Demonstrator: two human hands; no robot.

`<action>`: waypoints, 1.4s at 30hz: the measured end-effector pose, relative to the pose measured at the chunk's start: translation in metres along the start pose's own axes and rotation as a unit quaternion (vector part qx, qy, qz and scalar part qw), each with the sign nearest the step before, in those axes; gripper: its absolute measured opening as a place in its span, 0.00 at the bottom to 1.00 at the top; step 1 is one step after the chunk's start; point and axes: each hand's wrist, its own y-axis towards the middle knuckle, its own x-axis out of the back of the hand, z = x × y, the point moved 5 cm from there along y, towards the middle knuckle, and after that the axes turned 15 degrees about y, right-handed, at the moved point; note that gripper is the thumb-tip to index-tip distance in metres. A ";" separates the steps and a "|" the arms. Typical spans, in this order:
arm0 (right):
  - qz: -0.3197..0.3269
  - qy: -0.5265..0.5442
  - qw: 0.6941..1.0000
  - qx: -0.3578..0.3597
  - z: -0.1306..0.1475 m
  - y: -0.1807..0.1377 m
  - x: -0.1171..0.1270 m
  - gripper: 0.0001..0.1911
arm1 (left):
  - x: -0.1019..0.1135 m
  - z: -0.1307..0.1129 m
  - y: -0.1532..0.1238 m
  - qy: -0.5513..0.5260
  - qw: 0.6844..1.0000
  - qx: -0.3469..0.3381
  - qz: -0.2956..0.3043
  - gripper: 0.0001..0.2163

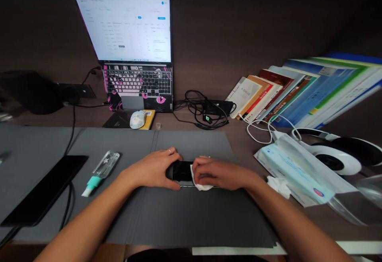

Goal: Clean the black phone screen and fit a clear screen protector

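A black phone (182, 171) lies flat on the grey desk mat (179, 218) in front of me. My left hand (155, 169), a ring on one finger, curls round the phone's left end and holds it down. My right hand (219, 173) presses a small white wipe (200, 185) against the phone's right part, fingers bent over it. Most of the phone's right half is hidden under that hand.
A small spray bottle (101, 168) with a teal cap and a dark tablet (43, 190) lie at left. An open laptop (131, 51) stands behind, with a mouse (137, 119), cables (205, 113), leaning books (298, 91), a tissue pack (294, 170), a crumpled tissue (279, 185) and headphones (337, 154).
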 end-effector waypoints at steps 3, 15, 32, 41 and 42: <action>0.004 0.003 1.000 0.023 0.002 0.007 -0.008 0.09 | 0.001 -0.002 0.000 0.004 1.000 0.001 0.008 0.29; -0.006 0.018 0.999 0.031 0.000 0.011 -0.009 0.08 | 0.001 -0.002 0.001 0.009 1.000 -0.005 0.010 0.27; -0.040 -0.044 0.997 0.047 0.003 0.014 -0.010 0.09 | 0.001 -0.003 0.002 0.014 1.000 -0.005 -0.009 0.27; -0.081 -0.183 0.976 0.083 0.001 0.019 -0.018 0.29 | 0.005 -0.004 0.002 -0.001 1.000 0.008 0.004 0.26; -0.079 -0.195 0.974 0.087 0.002 0.021 -0.022 0.32 | 0.004 -0.003 0.002 -0.003 1.000 0.011 0.003 0.26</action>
